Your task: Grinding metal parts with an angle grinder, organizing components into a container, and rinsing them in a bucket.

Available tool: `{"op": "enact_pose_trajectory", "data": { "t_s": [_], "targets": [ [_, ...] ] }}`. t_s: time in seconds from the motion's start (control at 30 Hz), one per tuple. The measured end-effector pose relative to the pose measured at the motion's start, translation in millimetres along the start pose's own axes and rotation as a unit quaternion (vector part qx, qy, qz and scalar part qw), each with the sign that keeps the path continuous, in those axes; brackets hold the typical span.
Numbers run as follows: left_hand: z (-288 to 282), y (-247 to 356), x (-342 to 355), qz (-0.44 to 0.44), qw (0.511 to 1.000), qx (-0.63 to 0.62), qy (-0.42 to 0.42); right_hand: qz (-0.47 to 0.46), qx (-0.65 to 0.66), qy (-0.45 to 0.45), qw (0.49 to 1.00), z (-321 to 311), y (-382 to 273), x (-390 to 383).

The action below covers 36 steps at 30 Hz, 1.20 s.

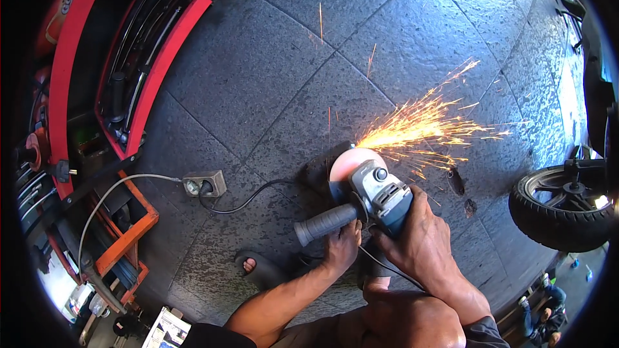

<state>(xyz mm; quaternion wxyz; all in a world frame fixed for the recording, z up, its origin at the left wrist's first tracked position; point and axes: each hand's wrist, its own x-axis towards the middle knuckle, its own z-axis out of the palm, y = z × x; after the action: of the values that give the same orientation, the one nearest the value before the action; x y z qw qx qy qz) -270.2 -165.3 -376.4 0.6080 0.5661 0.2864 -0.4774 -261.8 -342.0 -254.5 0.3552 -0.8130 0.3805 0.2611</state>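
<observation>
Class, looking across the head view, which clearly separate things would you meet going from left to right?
Orange metal frame → power socket box → sandaled foot → angle grinder → motorcycle wheel.

Left fingers [351,233] curled, right fingers [420,205] wrapped, forearms [284,298] angled inward.

Angle grinder [380,198]: gear head [369,188] of dull silvery metal, housing [397,214] of smooth dark plastic, side handle [325,224] matt and textured. Floor [277,84], from where I stand: stone-like tiles, rough, pitted, glossy where light strikes. Tool cart [169,58]: smooth red-painted metal; wrenches [140,84] within, shiny metal. Angular frame [132,237]: orange-painted metal. Tyre [558,235]: matt black rubber, grooved. Socket box [217,183]: dull, grimy.
</observation>
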Motion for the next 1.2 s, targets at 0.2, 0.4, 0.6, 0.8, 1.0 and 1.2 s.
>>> {"op": "enact_pose_trajectory", "data": {
  "t_s": [0.2, 0.4, 0.6, 0.8, 1.0, 1.2],
  "targets": [
    [-2.3, -2.0, 7.3, 0.216, 0.940, 0.263, 0.023, -0.002, -0.001, 0.002, 1.000, -1.0, -0.5, -1.2],
    [-11.1, -7.5, 7.0, 0.190, 0.940, 0.282, -0.008, -0.007, 0.002, 0.010, 1.000, -1.8, -1.1, 2.0],
    [-22.8, -44.4, 17.7, 0.170, 0.952, 0.253, 0.024, 0.004, 0.018, -0.017, 1.000, -7.9, 4.7, -11.4],
    [-22.2, -30.1, 10.7, 0.121, 0.984, 0.111, -0.070, 0.043, 0.008, 0.031, 0.999, -8.1, 14.6, -17.6],
    [-6.2, -5.2, -0.2, 0.053, 0.997, 0.047, -0.024, 0.066, 0.016, 0.046, 0.997, -8.9, 17.8, -18.1],
    [-11.5, -2.9, -3.2, 0.071, 0.996, 0.035, -0.046, 0.065, 0.029, 0.041, 0.997, -7.7, 19.8, -19.0]
  ]
}}
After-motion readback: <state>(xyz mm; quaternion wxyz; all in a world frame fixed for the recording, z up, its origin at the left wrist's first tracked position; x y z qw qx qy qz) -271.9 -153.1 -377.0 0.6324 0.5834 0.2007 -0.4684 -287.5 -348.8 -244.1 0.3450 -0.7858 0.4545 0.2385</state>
